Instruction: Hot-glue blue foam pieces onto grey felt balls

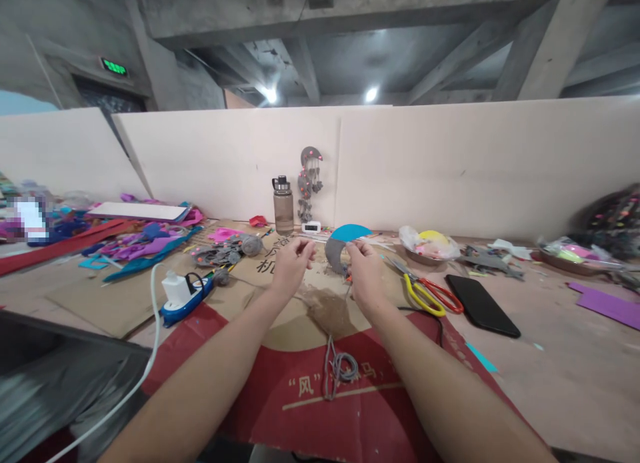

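Gray felt crescent was pinched in the right hand. The left hand curled nearby; whether it gripped anything could not be told.

The crescent is grey, the scissor handles yellow and red.

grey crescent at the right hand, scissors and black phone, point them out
Grey crescent (333, 252): head view, on its left curve.
Scissors (411, 277): head view, near the pivot.
Black phone (483, 305): head view, middle of its upper face.
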The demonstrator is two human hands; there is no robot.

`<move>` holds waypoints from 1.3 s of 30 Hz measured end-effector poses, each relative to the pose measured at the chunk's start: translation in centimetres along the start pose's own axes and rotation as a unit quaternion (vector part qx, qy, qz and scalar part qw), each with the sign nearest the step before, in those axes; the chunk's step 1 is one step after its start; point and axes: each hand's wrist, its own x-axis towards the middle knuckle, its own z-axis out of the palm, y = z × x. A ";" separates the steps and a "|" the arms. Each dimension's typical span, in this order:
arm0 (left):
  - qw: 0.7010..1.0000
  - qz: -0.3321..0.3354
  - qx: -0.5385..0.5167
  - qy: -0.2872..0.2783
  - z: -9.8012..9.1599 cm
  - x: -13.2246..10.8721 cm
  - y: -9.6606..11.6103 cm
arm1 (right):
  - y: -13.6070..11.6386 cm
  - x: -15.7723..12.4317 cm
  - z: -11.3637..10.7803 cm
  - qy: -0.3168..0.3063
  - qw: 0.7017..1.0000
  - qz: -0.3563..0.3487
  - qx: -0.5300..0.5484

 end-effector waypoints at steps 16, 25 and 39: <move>0.999 -0.008 0.017 -0.047 1.1 -1.0 0.5 | -0.6 -1.9 1.1 -0.082 0.963 -0.175 -0.187; 0.995 -0.074 0.054 -0.043 0.8 -0.7 0.2 | -0.3 -1.5 0.9 -0.068 0.957 -0.180 -0.218; 0.986 -0.141 -0.049 -0.075 0.4 0.0 0.2 | 0.3 -1.2 0.6 -0.085 0.932 -0.211 -0.282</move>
